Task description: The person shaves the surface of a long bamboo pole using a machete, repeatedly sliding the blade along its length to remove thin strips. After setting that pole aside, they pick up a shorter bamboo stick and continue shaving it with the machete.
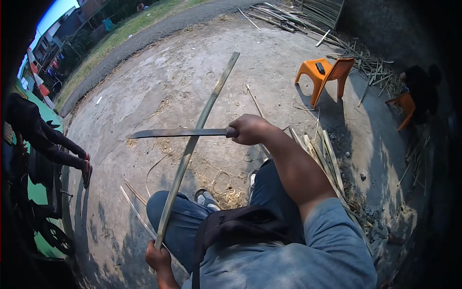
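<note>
- Left hand (pixel 158 257) is down low by the knee, fingers wrapped tight around the bottom end of a long bamboo strip (pixel 202 115). The strip runs up and away at a slant, its far end out over the bare concrete ground (pixel 159 72).
- Right hand (pixel 250 129) is closed in a fist around the handle of a long knife (pixel 178 133), with the fingers curled together.
- The blade lies pretty much flat, pointing to the person's left, and crosses in front of the strip about halfway up. Can't tell whether the edge is actually biting in.
- Both knees in blue jeans sit under the strip, with a grey sneaker (pixel 207 198) poking out between them.
- A bundle of split bamboo slats (pixel 322 154) lies on the ground just to the right.
- Further off there's an orange plastic chair (pixel 327 74) with something small and dark on the seat.
- Another person's legs (pixel 57 144) — red shoes — stick in from the left edge.
</note>
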Demonstrator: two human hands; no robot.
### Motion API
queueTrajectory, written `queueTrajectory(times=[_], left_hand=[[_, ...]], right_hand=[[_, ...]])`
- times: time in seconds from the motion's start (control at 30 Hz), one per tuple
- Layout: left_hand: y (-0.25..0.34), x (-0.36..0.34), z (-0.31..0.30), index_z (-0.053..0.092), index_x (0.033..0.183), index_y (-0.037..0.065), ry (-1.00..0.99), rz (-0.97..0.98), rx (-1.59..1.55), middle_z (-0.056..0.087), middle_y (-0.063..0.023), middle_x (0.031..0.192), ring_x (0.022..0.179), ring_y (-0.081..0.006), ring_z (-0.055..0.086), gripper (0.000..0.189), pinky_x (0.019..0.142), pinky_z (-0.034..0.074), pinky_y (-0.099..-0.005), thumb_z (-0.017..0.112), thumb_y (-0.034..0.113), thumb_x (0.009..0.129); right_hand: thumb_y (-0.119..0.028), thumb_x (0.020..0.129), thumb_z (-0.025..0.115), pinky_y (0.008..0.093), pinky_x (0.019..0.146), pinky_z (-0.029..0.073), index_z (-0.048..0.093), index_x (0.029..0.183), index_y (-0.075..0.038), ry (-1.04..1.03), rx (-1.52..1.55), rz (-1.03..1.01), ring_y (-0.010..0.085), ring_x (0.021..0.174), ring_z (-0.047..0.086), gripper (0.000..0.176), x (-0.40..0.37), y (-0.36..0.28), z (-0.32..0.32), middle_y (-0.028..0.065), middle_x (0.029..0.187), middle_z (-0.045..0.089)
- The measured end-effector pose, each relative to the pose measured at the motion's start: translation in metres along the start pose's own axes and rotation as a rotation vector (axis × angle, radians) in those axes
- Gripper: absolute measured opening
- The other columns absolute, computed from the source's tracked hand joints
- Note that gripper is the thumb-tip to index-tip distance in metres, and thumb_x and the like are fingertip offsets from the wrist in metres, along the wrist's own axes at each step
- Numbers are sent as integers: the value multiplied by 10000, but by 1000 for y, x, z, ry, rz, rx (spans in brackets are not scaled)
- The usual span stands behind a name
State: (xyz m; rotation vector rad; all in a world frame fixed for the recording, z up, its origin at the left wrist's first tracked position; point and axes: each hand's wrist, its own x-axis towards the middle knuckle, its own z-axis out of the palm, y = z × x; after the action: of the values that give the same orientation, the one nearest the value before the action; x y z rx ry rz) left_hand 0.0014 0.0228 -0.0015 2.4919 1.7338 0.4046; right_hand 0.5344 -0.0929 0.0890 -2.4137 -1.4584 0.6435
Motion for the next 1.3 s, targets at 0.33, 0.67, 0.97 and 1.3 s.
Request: queueTrajectory(times=[0.33, 0.67, 0.97, 1.3], left_hand=[[-8, 3, 5, 710, 1007, 46, -14, -23, 16, 705, -236, 868, 825, -486, 675, 285, 740, 519, -557, 619, 146, 756], [-2, 2, -1, 710, 1008, 50, 4, -14, 53, 705, -240, 870, 828, -481, 678, 286, 745, 521, -560, 620, 151, 756], [-5, 2, 3, 700, 993, 58, 38, -3, 41, 701, -228, 844, 813, -479, 673, 257, 730, 512, -561, 630, 160, 768], [-9, 4, 6, 698, 982, 67, 69, 43, 61, 702, -221, 835, 799, -479, 671, 223, 708, 508, -559, 639, 155, 787]], right_hand=[[-169, 829, 658, 414, 885, 547, 739, 1144, -141, 175, 206, 122, 327, 1029, 702, 327, 20, 31, 7, 144, 1077, 747], [-158, 816, 654, 432, 878, 550, 739, 1111, -162, -44, -55, -12, 307, 1036, 699, 307, 2, -8, 8, 107, 1048, 746], [-183, 824, 667, 420, 883, 547, 750, 1154, -162, 259, 240, 254, 326, 1047, 703, 341, 27, 56, 5, 134, 1087, 752], [-196, 833, 674, 417, 908, 541, 747, 1166, -195, 26, 29, 120, 295, 1083, 691, 341, -5, 14, -8, 101, 1114, 744]])
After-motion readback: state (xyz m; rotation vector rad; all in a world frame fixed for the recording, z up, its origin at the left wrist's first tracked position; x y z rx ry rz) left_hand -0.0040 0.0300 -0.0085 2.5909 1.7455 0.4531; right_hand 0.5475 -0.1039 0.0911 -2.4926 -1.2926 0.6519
